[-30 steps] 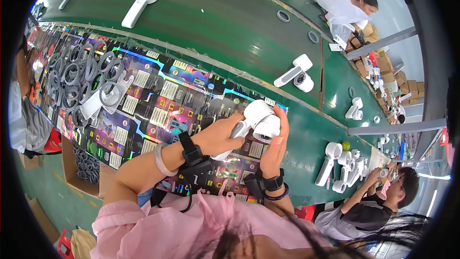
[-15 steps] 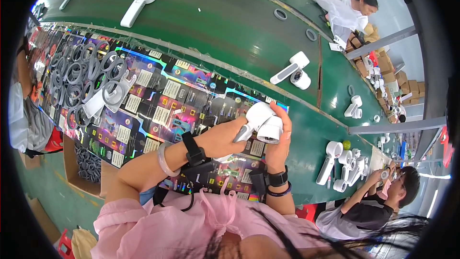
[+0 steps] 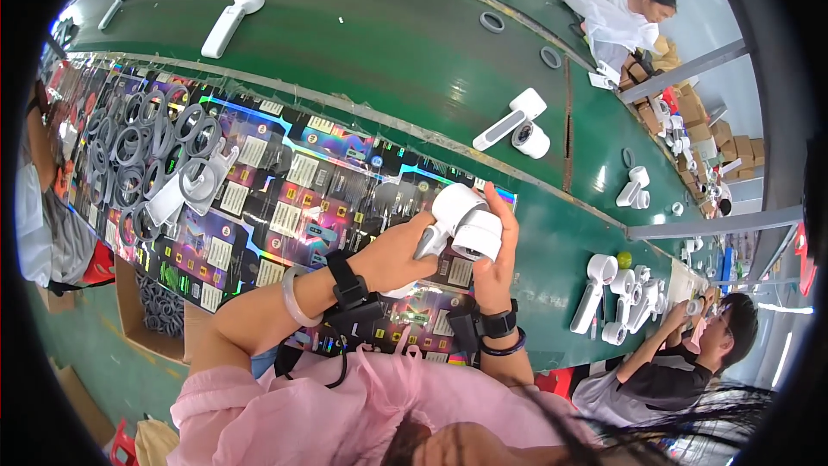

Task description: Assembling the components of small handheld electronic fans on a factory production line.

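The left hand (image 3: pixel 390 259) has its grip clamped round the handle of a white handheld device (image 3: pixel 457 204), held over the worktop (image 3: pixel 341 194), while the right hand (image 3: pixel 498 269) cups its round head. Handling it well probably means bracing the handle firmly and pressing the head lightly and evenly, sparing the joint.

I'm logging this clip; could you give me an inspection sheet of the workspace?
Surface: dark patterned worktop beside a green surface.
Things in hand: white device, round-headed, held over the worktop.
Clutter: heaped grey rings at the worktop's left; other white devices on the green surface.
Left hand: fingers closed around the device.
Right hand: cupped against the device; grip unclear.
Cables: black cord near the left wrist.
Surroundings: co-workers toward the right; open cardboard box, lower left.
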